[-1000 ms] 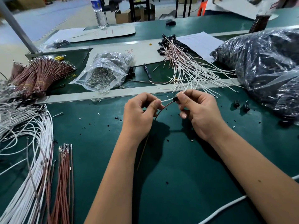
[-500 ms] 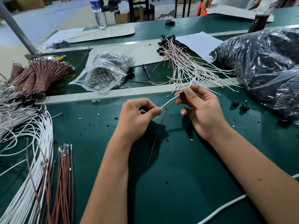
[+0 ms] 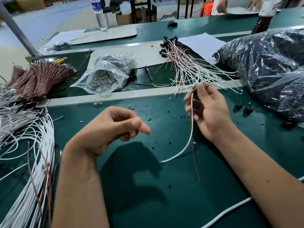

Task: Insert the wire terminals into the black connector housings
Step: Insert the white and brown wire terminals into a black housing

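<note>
The work surface is a dark green tabletop (image 3: 148, 203) crossed by a pale metal rail (image 3: 115, 97). Small black and white fragments are scattered over it. Beyond lies a second green bench, and past that a pale floor with cardboard boxes and chair legs.

The right hand (image 3: 210, 112) is raised above the tabletop, its fingers (image 3: 204, 89) pinching one black connector housing (image 3: 195, 92). Two wires hang from the housing: one white wire (image 3: 185, 145) curving down so that its free end rests on the tabletop, and one brown wire (image 3: 195, 160) hanging almost straight. The left hand (image 3: 113, 129) is apart from the wires and holds nothing; its fingers are loosely curled, thumb extended.

Item count:
- Two loose black housings (image 3: 244, 106) lie on the tabletop, just beside the large black plastic bag (image 3: 271, 68) at the right.
- One fan of finished white-and-brown assemblies (image 3: 189, 66) lies behind the rail, black housings at the far end.
- One clear bag of metal terminals (image 3: 107, 73) lies left of that fan.
- One black pen (image 3: 148, 74) lies between the two.
- Bundles of brown wires (image 3: 41, 76) lie at the far left; their number cannot be told.
- A sheaf of white wires (image 3: 24, 153) lies at the near left.
- One water bottle (image 3: 99, 13) stands on the far bench.
</note>
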